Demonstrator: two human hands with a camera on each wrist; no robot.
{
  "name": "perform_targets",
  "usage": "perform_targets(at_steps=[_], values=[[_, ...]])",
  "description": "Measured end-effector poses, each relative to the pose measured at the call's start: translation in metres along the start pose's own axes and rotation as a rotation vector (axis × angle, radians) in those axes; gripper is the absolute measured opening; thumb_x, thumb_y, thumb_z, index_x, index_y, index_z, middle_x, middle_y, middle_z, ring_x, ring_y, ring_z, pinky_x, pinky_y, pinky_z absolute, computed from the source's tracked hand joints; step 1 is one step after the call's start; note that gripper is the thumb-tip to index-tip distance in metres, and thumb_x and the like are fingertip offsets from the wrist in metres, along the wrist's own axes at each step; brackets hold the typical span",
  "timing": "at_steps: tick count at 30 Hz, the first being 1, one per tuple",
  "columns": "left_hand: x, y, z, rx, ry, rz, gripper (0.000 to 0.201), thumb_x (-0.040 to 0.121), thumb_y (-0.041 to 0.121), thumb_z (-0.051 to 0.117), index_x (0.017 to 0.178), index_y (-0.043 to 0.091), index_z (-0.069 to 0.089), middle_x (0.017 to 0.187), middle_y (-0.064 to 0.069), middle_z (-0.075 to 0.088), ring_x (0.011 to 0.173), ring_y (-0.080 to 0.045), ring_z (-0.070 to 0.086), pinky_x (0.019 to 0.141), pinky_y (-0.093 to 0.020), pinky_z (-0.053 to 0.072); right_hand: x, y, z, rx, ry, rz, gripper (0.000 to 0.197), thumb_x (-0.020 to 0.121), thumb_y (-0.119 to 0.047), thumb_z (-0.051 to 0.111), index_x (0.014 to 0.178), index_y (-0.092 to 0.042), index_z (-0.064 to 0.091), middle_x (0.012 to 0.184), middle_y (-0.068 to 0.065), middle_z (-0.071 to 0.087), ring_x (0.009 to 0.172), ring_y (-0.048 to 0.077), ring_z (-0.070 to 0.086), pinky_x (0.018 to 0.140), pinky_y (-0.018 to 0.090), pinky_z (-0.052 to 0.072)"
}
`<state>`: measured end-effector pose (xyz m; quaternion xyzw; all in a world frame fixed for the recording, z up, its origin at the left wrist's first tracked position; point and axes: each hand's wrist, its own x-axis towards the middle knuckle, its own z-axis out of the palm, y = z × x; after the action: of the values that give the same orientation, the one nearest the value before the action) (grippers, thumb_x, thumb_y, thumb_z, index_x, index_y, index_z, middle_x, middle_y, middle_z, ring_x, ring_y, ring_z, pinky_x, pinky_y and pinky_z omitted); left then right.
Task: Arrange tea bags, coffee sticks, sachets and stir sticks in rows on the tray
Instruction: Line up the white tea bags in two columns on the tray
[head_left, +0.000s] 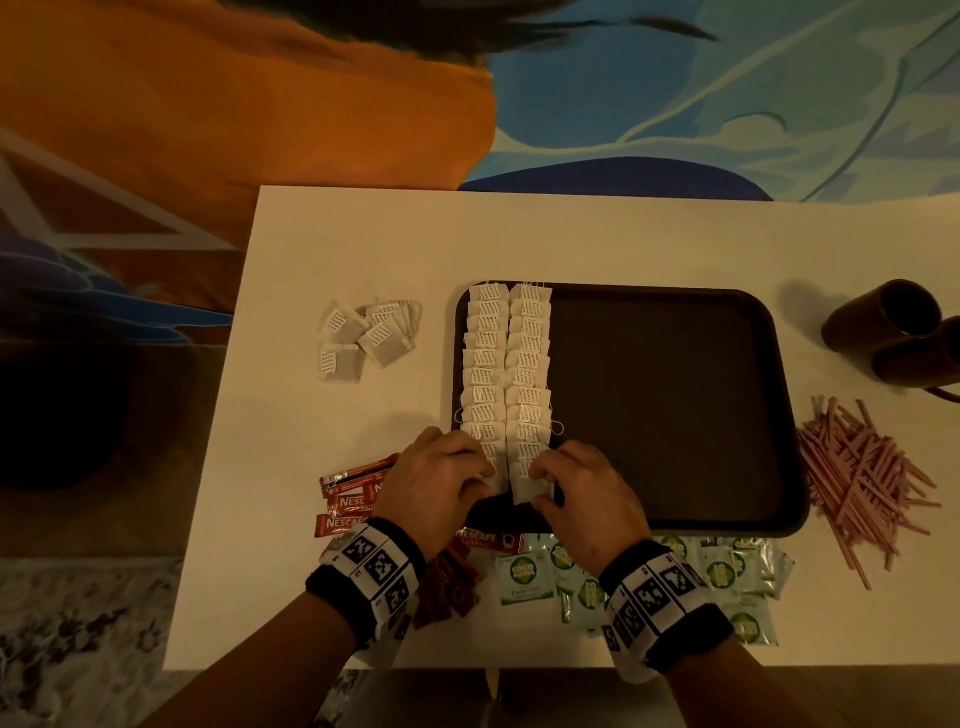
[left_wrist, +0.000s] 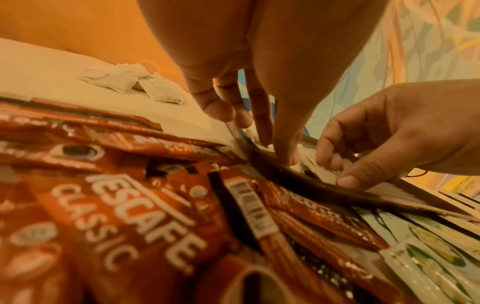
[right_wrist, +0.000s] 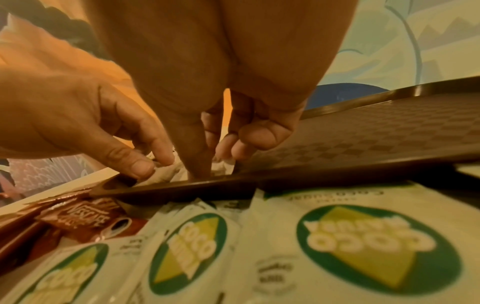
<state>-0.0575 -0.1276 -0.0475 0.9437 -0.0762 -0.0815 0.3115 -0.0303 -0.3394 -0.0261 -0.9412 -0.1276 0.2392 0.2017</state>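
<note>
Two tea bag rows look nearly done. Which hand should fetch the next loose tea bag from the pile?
Left, probably. The loose tea bags lie on the table left of the tray, on the left hand's side. The right hand would have to cross over the finished rows.

White table (head_left: 291, 519), dark tray (head_left: 675, 525), loose tea bags (head_left: 363, 332), coffee sticks (head_left: 348, 499), sachets (head_left: 524, 577), stir sticks (head_left: 862, 467), cups (head_left: 883, 322)

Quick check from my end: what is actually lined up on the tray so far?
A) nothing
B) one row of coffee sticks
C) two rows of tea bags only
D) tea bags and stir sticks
C: two rows of tea bags fill the left side of the tray; the coffee sticks, sachets and stir sticks lie on the table.
</note>
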Motion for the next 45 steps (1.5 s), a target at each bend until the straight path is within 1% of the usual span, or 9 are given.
perform_targets(at_steps=[6, 10, 15, 21, 27, 33, 37, 41, 45], values=[[-0.002, 0.003, -0.001, -0.004, 0.001, 0.028, 0.018, 0.079, 0.027, 0.084, 0.096, 0.027, 0.076, 0.109, 0.014, 0.063, 0.094, -0.015, 0.051, 0.077, -0.031, 0.050, -0.001, 0.002, 0.002, 0.015, 0.031, -0.012, 0.023, 0.087, -0.025, 0.075, 0.107, -0.030, 0.064, 0.111, -0.013, 0.050, 0.106, 0.008, 0.050, 0.078, 0.030, 0.055], [-0.005, 0.005, 0.002, 0.042, -0.049, 0.076, 0.022, 0.075, 0.030, 0.085, 0.094, 0.026, 0.074, 0.110, 0.012, 0.062, 0.094, -0.016, 0.051, 0.073, -0.035, 0.053, -0.005, 0.004, 0.008, -0.003, 0.021, -0.020, 0.030, 0.085, -0.024, 0.077, 0.110, -0.032, 0.064, 0.115, -0.013, 0.049, 0.110, 0.009, 0.047, 0.080, 0.029, 0.054], [-0.005, 0.003, 0.006, 0.076, -0.024, 0.087, 0.019, 0.078, 0.024, 0.083, 0.095, 0.025, 0.074, 0.112, 0.011, 0.062, 0.094, -0.017, 0.052, 0.073, -0.037, 0.053, -0.005, 0.005, 0.013, -0.005, 0.066, -0.032, 0.033, 0.084, -0.022, 0.079, 0.112, -0.033, 0.067, 0.114, -0.013, 0.052, 0.108, 0.010, 0.049, 0.078, 0.027, 0.053], [-0.006, 0.004, 0.005, 0.101, 0.002, 0.087, 0.017, 0.079, 0.022, 0.082, 0.094, 0.023, 0.073, 0.111, 0.008, 0.061, 0.093, -0.017, 0.052, 0.072, -0.036, 0.053, -0.006, 0.003, 0.012, 0.007, 0.111, -0.042, 0.037, 0.087, -0.023, 0.075, 0.120, -0.036, 0.064, 0.115, -0.011, 0.055, 0.108, 0.010, 0.052, 0.075, 0.027, 0.054], [-0.004, 0.002, 0.004, 0.121, 0.014, 0.083, 0.017, 0.080, 0.021, 0.081, 0.095, 0.024, 0.074, 0.111, 0.008, 0.063, 0.093, -0.019, 0.054, 0.072, -0.035, 0.052, -0.001, 0.002, 0.014, 0.018, 0.104, -0.032, 0.034, 0.090, -0.025, 0.073, 0.121, -0.036, 0.065, 0.115, -0.011, 0.055, 0.107, 0.011, 0.055, 0.076, 0.029, 0.055], [0.000, 0.002, 0.003, 0.109, 0.022, 0.079, 0.016, 0.081, 0.019, 0.080, 0.095, 0.023, 0.074, 0.111, 0.007, 0.063, 0.093, -0.019, 0.053, 0.074, -0.036, 0.053, 0.006, -0.002, 0.012, 0.033, 0.109, -0.017, 0.033, 0.092, -0.026, 0.070, 0.123, -0.036, 0.064, 0.119, -0.010, 0.054, 0.100, 0.012, 0.058, 0.075, 0.027, 0.053], [0.004, -0.001, 0.004, 0.104, 0.023, 0.073, 0.013, 0.083, 0.018, 0.077, 0.096, 0.022, 0.074, 0.113, 0.006, 0.062, 0.095, -0.020, 0.053, 0.076, -0.040, 0.054, 0.009, -0.004, 0.010, 0.032, 0.113, -0.010, 0.034, 0.093, -0.025, 0.070, 0.125, -0.034, 0.065, 0.122, -0.008, 0.054, 0.101, 0.014, 0.060, 0.074, 0.023, 0.046], [0.008, -0.001, 0.003, 0.095, 0.021, 0.067, 0.013, 0.084, 0.018, 0.076, 0.097, 0.022, 0.074, 0.112, 0.006, 0.062, 0.094, -0.020, 0.052, 0.076, -0.041, 0.054, 0.011, -0.004, 0.008, 0.034, 0.125, -0.004, 0.034, 0.093, -0.025, 0.070, 0.126, -0.033, 0.065, 0.123, -0.008, 0.053, 0.100, 0.014, 0.060, 0.074, 0.022, 0.044], [0.007, 0.001, 0.000, 0.080, 0.027, 0.073, 0.015, 0.083, 0.019, 0.078, 0.097, 0.023, 0.074, 0.112, 0.007, 0.062, 0.094, -0.019, 0.052, 0.077, -0.038, 0.053, 0.011, -0.003, 0.005, 0.042, 0.126, -0.004, 0.037, 0.092, -0.031, 0.072, 0.128, -0.035, 0.062, 0.122, -0.010, 0.052, 0.099, 0.012, 0.059, 0.076, 0.024, 0.050]])
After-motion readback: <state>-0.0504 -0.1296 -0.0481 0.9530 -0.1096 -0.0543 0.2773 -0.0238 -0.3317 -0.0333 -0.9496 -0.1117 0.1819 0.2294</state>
